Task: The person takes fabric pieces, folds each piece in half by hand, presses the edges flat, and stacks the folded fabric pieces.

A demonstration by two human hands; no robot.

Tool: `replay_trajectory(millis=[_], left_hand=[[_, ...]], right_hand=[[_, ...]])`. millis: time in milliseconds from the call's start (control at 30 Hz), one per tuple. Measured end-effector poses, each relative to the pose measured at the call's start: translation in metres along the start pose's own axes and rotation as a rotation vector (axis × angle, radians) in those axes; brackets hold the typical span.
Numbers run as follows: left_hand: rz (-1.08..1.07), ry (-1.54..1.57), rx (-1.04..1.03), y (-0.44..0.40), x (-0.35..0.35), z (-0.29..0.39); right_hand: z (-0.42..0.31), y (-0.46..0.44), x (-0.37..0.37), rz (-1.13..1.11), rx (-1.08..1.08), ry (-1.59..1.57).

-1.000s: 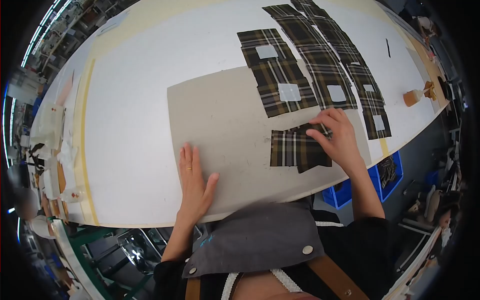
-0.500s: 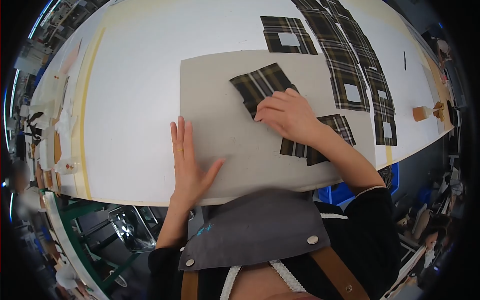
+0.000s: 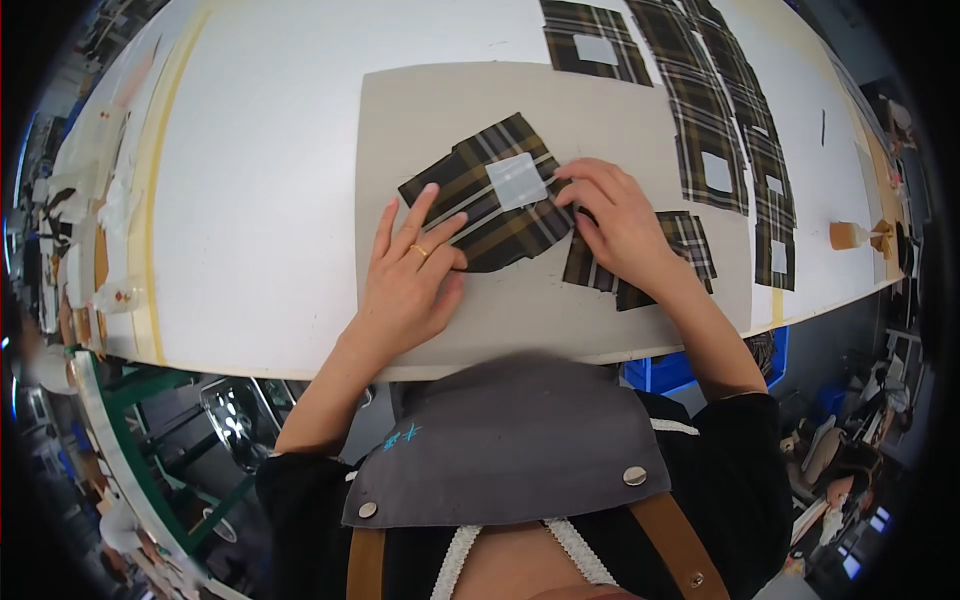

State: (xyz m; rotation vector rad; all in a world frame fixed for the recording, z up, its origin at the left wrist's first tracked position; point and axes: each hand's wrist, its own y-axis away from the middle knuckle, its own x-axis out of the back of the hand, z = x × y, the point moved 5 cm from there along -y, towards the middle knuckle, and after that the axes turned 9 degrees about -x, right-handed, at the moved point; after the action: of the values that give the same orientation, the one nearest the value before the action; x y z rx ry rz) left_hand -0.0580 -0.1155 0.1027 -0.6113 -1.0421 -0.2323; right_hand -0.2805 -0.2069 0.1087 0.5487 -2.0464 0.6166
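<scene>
A dark plaid fabric piece [image 3: 455, 180] lies tilted on the grey board [image 3: 420, 110], with a pale square patch [image 3: 518, 182] showing on its upper face. My left hand [image 3: 403, 290] rests at its lower left, fingers spread over the cloth and thumb apart. At the right edge, my right hand [image 3: 625, 225] has bent fingers closed on the cloth; the fingertips partly hide that edge. Below my right hand and wrist are overlapping plaid pieces [image 3: 640, 290], partly covered by the hand.
Long rows of plaid pieces [image 3: 700, 110] run along the right of the white table [image 3: 260, 200]. Another patched piece [image 3: 625, 60] lies at the back. A brush-like tool [image 3: 848, 236] sits near the right edge, and a blue crate [image 3: 660, 375] stands below the front edge.
The held plaid piece has been turned, and its pale patch now shows. My left hand has moved from the bare board onto the cloth; my right hand has shifted to its right edge.
</scene>
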Motion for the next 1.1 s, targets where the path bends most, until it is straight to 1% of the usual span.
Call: replay_trajectory(millis=[33, 67, 133, 167, 200, 233, 300, 333, 367, 400, 433, 467, 567, 600, 633, 667, 700, 733, 800, 933, 1000, 1033, 1100], left_hand=[[0.007, -0.010, -0.032, -0.001, 0.002, 0.006], [0.063, -0.057, -0.033, -0.005, 0.007, 0.014], [0.058, -0.056, -0.013, -0.009, 0.011, 0.029], [0.060, -0.045, -0.016, -0.010, 0.012, 0.035], [0.056, -0.068, -0.069, -0.010, 0.011, 0.040], [0.049, -0.064, -0.066, -0.011, 0.008, 0.042], [0.163, 0.182, 0.011, -0.011, 0.007, 0.040], [0.232, 0.198, 0.022, -0.010, 0.009, 0.035], [0.231, 0.198, 0.028, -0.009, 0.010, 0.029], [0.132, 0.114, 0.062, -0.006, 0.010, 0.021], [0.033, 0.030, 0.096, -0.001, 0.010, 0.014], [0.031, 0.029, 0.105, 0.006, 0.014, 0.010], [-0.067, 0.071, 0.106, 0.026, 0.020, 0.009], [-0.054, 0.130, 0.162, 0.029, 0.025, 0.013], [-0.059, 0.137, 0.172, 0.032, 0.030, 0.017], [-0.091, 0.206, 0.196, 0.036, 0.033, 0.018], [-0.124, 0.275, 0.219, 0.040, 0.033, 0.019], [-0.127, 0.280, 0.231, 0.041, 0.033, 0.018], [-0.091, 0.364, 0.222, 0.039, 0.032, 0.014], [-0.098, 0.456, 0.268, 0.031, 0.032, 0.010], [-0.059, 0.509, 0.303, 0.026, 0.033, 0.006], [-0.063, 0.513, 0.301, 0.025, 0.031, 0.003], [-0.131, 0.637, 0.529, 0.028, 0.019, -0.008]], right_hand=[[-0.007, 0.005, 0.003, 0.051, -0.083, 0.050], [-0.022, 0.008, 0.005, 0.036, -0.072, 0.032], [-0.052, 0.014, 0.008, 0.096, -0.009, 0.100], [-0.058, 0.017, 0.000, 0.088, -0.010, 0.089], [-0.066, 0.020, -0.009, 0.077, 0.046, 0.053], [-0.070, 0.025, -0.017, 0.068, 0.100, 0.019], [-0.063, 0.023, -0.029, 0.062, 0.128, -0.037], [-0.058, 0.020, -0.032, 0.046, 0.129, -0.219], [-0.055, 0.018, -0.033, 0.030, 0.130, -0.403], [-0.054, 0.018, -0.030, 0.026, 0.102, -0.485], [-0.053, 0.018, -0.029, 0.020, 0.105, -0.490], [-0.050, 0.020, -0.028, 0.012, 0.107, -0.470], [-0.046, 0.027, -0.022, 0.011, 0.090, -0.395], [-0.045, 0.032, -0.021, -0.015, 0.001, -0.414], [-0.046, 0.036, -0.019, -0.044, -0.088, -0.432], [-0.047, 0.038, -0.018, -0.131, -0.180, -0.462], [-0.049, 0.041, -0.020, -0.143, -0.183, -0.468], [-0.051, 0.043, -0.021, -0.139, -0.186, -0.460], [-0.052, 0.046, -0.024, -0.121, -0.184, -0.439], [-0.054, 0.050, -0.019, -0.072, -0.137, -0.461], [-0.048, 0.056, -0.021, -0.010, -0.280, -0.489], [-0.048, 0.057, -0.023, -0.009, -0.286, -0.488], [-0.042, 0.059, -0.027, -0.002, -0.410, -0.530]])
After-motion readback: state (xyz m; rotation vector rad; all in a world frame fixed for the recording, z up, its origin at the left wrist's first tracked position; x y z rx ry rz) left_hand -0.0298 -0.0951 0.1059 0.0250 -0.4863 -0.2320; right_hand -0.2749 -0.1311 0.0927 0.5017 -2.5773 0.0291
